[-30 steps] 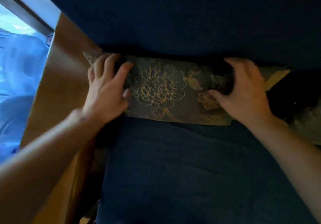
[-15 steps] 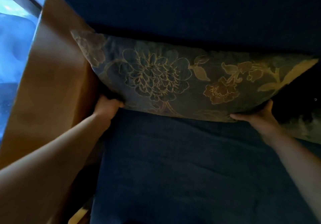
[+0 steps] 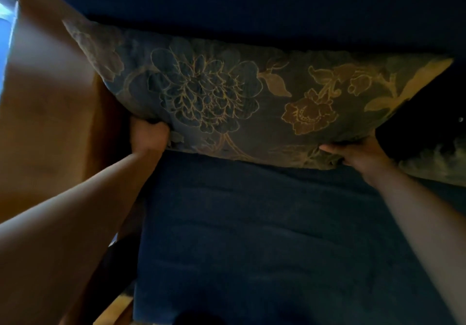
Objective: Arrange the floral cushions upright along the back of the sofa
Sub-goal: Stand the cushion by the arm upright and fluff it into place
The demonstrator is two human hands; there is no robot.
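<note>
A dark floral cushion (image 3: 252, 97) with gold-outlined flowers leans against the blue sofa back (image 3: 252, 1), its face turned toward me and its lower edge on the blue seat (image 3: 252, 223). My left hand (image 3: 148, 135) grips the cushion's lower left corner. My right hand (image 3: 358, 153) holds its lower right edge, fingers tucked under the fabric. A second floral cushion (image 3: 436, 165) lies low at the right edge, partly cut off by the frame.
A wooden sofa arm (image 3: 45, 97) runs along the left side, tight against the cushion's left end. A bright window (image 3: 6, 22) shows at the far left. A dark shape (image 3: 416, 123) sits between the two cushions.
The cushion lay flatter under my palms a second ago. Both hands have slid down to its lower corners, and it now stands taller against the sofa back.
</note>
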